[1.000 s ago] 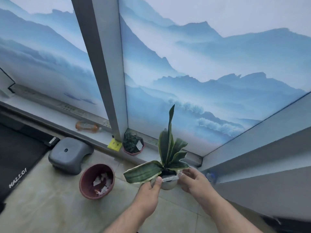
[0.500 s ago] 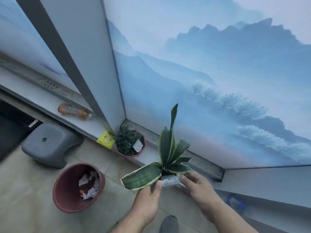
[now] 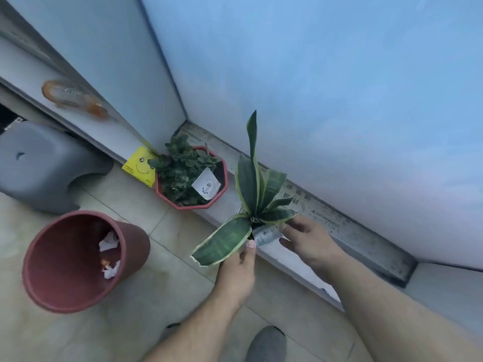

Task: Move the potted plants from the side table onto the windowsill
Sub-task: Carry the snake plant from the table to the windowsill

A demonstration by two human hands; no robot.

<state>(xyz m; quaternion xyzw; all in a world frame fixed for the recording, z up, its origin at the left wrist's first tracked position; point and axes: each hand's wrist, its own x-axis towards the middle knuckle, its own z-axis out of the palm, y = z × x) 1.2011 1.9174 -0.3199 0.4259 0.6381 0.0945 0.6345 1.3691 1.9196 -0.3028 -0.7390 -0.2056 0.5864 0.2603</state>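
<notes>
The snake plant point(image 3: 251, 189) at frame centre has stiff, yellow-edged leaves that hide its small pot. The left hand point(image 3: 236, 270) and right hand point(image 3: 307, 239) pinch it from both sides over the grey windowsill point(image 3: 287, 254), fingers point(image 3: 290, 226) closed around a white label. A red octagonal pot point(image 3: 192, 176) sits upper left of it.

A pale windowsill point(image 3: 236, 163) holds a red pot point(image 3: 192, 176) and a yellow card point(image 3: 139, 165). On the tiled floor point(image 3: 146, 288) stand a bin point(image 3: 78, 259) and grey stool point(image 3: 44, 165).
</notes>
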